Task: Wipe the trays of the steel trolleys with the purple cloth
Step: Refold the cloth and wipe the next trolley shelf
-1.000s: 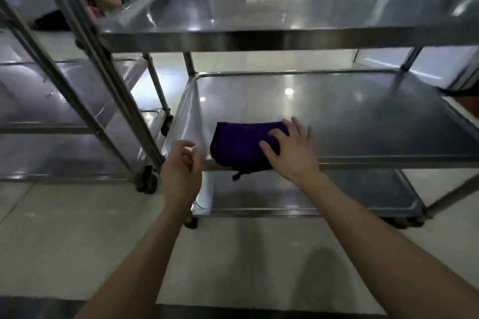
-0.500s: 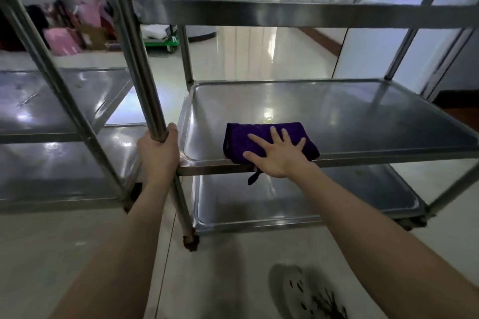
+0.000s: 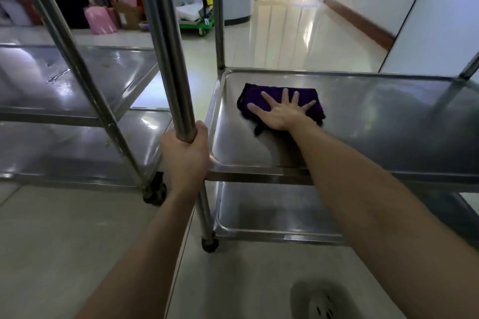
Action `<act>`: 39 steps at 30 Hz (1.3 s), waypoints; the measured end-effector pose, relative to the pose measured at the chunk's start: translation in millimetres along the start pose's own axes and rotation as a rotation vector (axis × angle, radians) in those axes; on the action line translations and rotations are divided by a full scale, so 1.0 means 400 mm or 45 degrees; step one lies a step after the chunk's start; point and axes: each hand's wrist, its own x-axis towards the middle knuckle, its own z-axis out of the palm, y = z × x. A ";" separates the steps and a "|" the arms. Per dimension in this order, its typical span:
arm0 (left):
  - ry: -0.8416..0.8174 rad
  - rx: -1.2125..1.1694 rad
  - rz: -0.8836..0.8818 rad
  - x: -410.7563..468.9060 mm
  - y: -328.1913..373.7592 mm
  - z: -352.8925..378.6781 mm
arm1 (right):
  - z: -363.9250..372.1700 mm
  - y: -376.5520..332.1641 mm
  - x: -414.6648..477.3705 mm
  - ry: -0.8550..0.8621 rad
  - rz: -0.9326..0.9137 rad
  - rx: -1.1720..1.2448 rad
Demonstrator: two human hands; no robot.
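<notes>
Two hands share the work: the left hand (image 3: 185, 152) grips the trolley post (image 3: 169, 59), probably steadying it, while the right hand (image 3: 281, 113), fingers (image 3: 285, 94) spread, presses the purple cloth (image 3: 252, 95) onto the middle tray (image 3: 363, 121).

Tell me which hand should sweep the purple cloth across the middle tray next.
Right. The right hand lies flat, fingers spread, on the folded purple cloth in the middle steel tray; the left hand grips the trolley's upright steel post, likely steadying it.
</notes>
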 end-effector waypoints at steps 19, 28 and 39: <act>-0.049 0.049 -0.195 -0.001 0.051 -0.012 | 0.117 -0.061 -0.337 -0.057 -0.400 0.046; -0.062 0.059 -0.276 0.004 0.053 -0.014 | 0.050 0.388 -0.387 -0.027 0.015 0.087; -0.012 0.035 -0.180 0.003 0.025 -0.013 | 0.007 0.278 -0.140 -0.027 0.149 0.003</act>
